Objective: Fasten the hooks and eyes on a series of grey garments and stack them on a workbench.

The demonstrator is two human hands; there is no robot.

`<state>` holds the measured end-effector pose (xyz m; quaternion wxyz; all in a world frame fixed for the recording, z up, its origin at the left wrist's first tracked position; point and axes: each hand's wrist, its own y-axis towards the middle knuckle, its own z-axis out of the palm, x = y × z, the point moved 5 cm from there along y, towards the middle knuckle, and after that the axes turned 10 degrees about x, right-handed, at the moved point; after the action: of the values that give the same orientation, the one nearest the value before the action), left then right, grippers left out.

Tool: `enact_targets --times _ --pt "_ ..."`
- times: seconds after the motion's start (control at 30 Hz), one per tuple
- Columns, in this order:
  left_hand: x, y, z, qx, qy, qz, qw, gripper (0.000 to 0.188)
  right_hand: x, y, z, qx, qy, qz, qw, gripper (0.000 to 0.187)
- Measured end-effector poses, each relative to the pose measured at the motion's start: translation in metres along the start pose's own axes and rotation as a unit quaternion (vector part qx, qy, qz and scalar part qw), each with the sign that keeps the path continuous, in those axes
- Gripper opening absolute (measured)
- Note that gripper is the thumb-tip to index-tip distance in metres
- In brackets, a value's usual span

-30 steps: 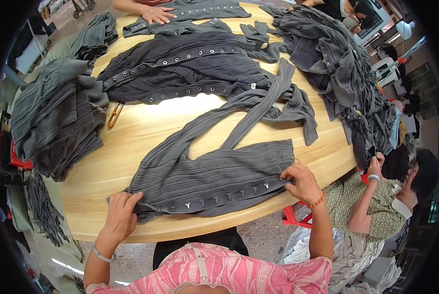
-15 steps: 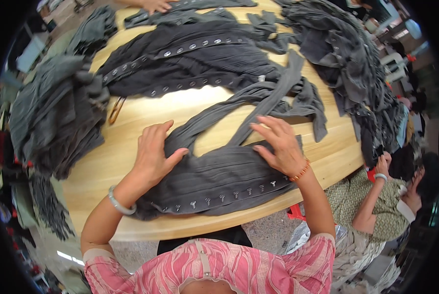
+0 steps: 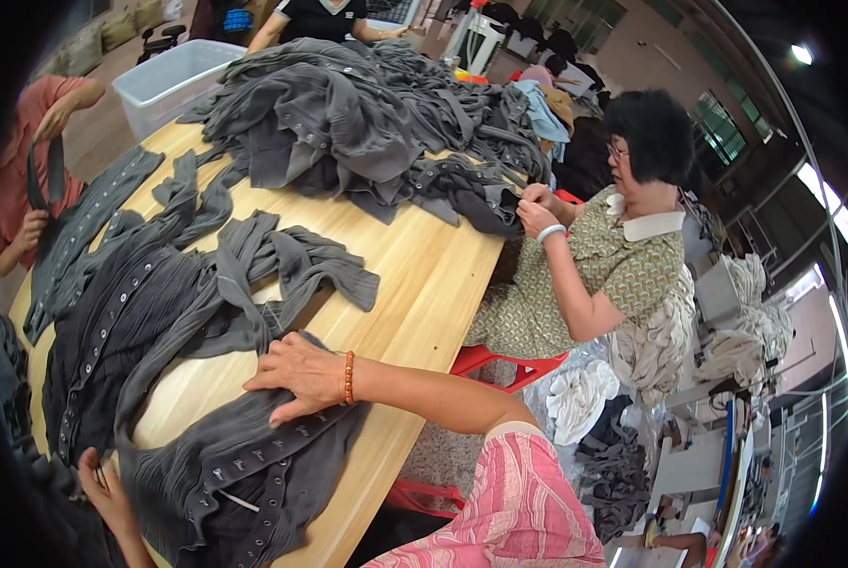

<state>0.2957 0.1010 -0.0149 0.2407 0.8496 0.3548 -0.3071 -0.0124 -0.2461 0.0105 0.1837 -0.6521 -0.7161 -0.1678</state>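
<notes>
A dark grey ribbed knit cardigan lies in front of me, its sleeves stretched away over the table. Small metal fastenings run along one of its front edges, with a row of eyelets beside them. Spread over the upper part of that edge is my right hand, fingers apart, pressing on the cloth. My left hand is raised at the cardigan's left end, thumb and fingers drawn together around something small and dark that I cannot make out. Beyond the cardigan lies a darker one with metal rings along its edge.
A large heap of grey knitwear covers the table's far side; more lies at the left rim. A co-worker sits at the right, handling a grey garment. Two others stand across the wooden table, near a clear plastic bin.
My view has swung to the right. My left hand has left the cardigan and moved to its far left; my right hand has come down on it. The eyelet row now shows.
</notes>
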Motion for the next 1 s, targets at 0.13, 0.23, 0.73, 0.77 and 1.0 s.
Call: enact_targets --times 0.13,0.23,0.73,0.77,1.0 --pt "-0.219 -0.071 0.081 0.236 0.078 0.177 0.952 0.080 -0.015 -0.017 -0.004 -0.052 0.008 0.007 0.999 0.060" --pt "-0.268 -0.101 0.137 0.323 0.164 0.317 0.877 0.105 -0.027 -0.008 -0.003 -0.106 0.003 0.012 0.994 0.046" --pt "-0.268 -0.066 0.196 0.345 0.055 0.286 0.892 0.042 -0.051 0.016 0.021 -0.101 0.193 0.031 0.975 0.025" --pt "-0.264 -0.056 0.185 0.328 -0.009 0.258 0.909 0.041 -0.057 0.012 0.016 -0.137 0.171 -0.006 0.976 0.025" --pt "-0.253 0.022 0.080 0.157 -0.279 0.041 0.947 0.031 -0.038 -0.033 -0.033 -0.086 -0.040 0.064 0.993 0.032"
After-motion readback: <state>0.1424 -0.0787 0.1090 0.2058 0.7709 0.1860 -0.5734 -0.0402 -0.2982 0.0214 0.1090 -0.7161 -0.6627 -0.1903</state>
